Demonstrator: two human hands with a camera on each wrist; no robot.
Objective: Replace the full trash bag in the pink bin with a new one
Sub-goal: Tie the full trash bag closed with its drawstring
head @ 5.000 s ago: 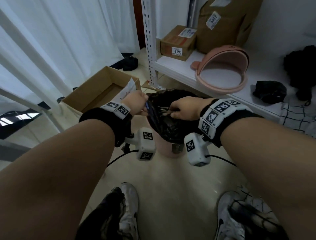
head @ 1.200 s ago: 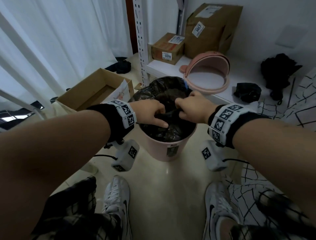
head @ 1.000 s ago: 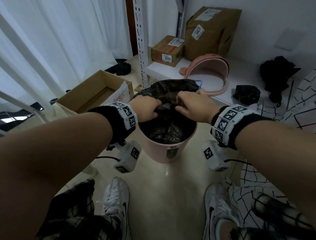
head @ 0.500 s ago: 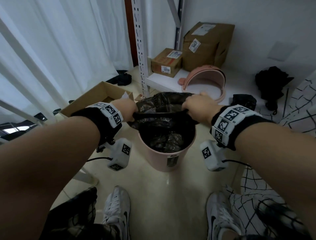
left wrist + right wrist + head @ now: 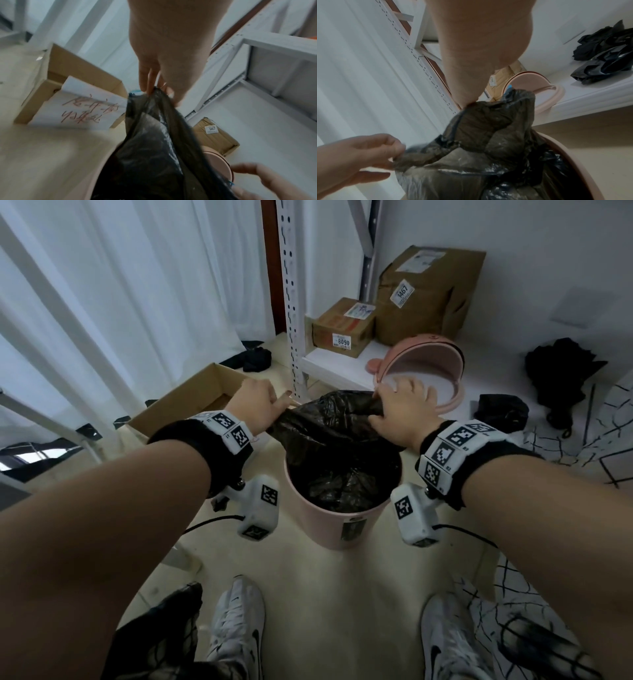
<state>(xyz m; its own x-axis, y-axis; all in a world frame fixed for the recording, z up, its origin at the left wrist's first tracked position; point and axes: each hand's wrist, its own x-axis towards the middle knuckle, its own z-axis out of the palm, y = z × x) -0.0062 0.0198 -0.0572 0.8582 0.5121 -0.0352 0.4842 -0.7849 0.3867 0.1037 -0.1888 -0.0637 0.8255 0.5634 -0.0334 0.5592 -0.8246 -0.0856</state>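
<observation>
A round pink bin (image 5: 337, 527) stands on the floor between my feet and a low shelf. A black trash bag (image 5: 329, 440) fills it, its top drawn up above the rim. My left hand (image 5: 255, 405) pinches the bag's left top edge (image 5: 154, 92). My right hand (image 5: 400, 409) grips the bag's right top edge (image 5: 488, 108). Between the two hands the plastic is stretched taut. The bag (image 5: 154, 155) bulges inside the bin. The bin's pink lid (image 5: 424, 371) leans on the white shelf behind my right hand.
An open cardboard box (image 5: 191, 398) with a written paper (image 5: 80, 106) sits left of the bin. A white shelf (image 5: 335, 364) holds two cartons (image 5: 342, 326) and crumpled black bags (image 5: 503, 410). White curtains hang at left. My shoes (image 5: 236, 631) stand close in front.
Both hands have moved apart and upward from the bin's middle, pulling the bag's top edges out to either side and lifting the plastic above the rim.
</observation>
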